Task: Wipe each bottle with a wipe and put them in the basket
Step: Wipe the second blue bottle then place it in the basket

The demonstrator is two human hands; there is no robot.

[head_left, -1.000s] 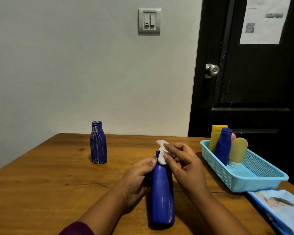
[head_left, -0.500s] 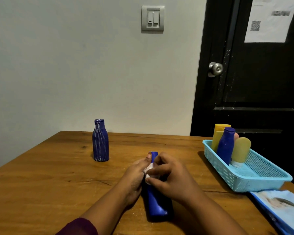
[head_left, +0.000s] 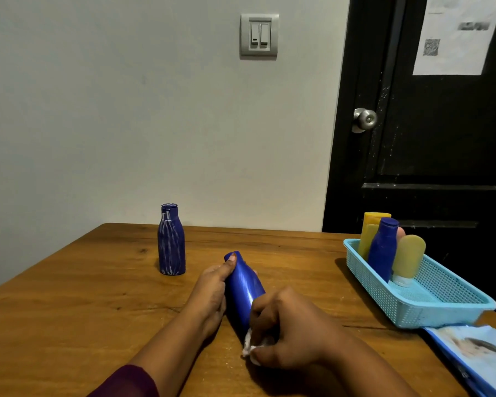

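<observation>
One wipe [head_left: 248,344], two bottles [head_left: 171,245] [head_left: 244,285] outside basket [head_left: 398,306] — four inside.

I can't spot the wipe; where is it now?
Head view, bottom centre: the right hand pinches the wipe against the near end of the blue bottle gripped by the left hand.

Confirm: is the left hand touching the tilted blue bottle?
Touching: head view shows the left hand gripping the tilted blue bottle, thumb near its top.

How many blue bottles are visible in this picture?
3. Streaked bottle stands on the table; held bottle in the left hand, right hand holding a wipe to it; third bottle in the basket. More may hide there.
</observation>
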